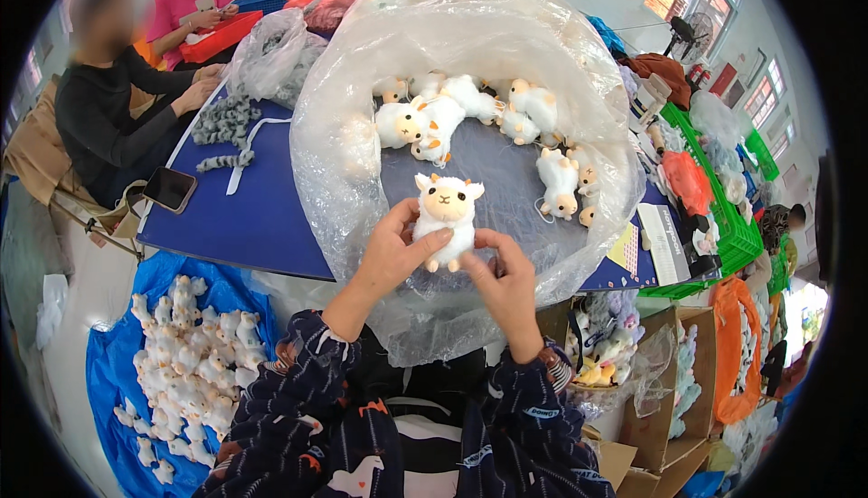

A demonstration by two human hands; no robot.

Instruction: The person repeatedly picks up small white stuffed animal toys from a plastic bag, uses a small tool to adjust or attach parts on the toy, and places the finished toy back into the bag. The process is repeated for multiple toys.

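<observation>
Upright and facing me, a white plush sheep point(447, 213) with a beige muzzle and small orange horns is held in front of my chest. My left hand point(402, 243) grips its side, the thumb across its belly. At its lower right side, my right hand point(503, 274) has its fingers curled against the plush. Just beyond it, a big clear plastic bag point(339, 127) lies wide at the mouth on the blue table point(240, 231). Several similar white plush sheep point(443, 123) lie inside the bag, some on their sides.
More plush sheep fill a blue sack point(113, 362) at lower left. A phone point(170, 189) and grey fluffy strips point(226, 123) lie on the table's left. Two people point(117, 91) sit beyond. Green crates point(714, 200) and cardboard boxes point(665, 408) stand at right.
</observation>
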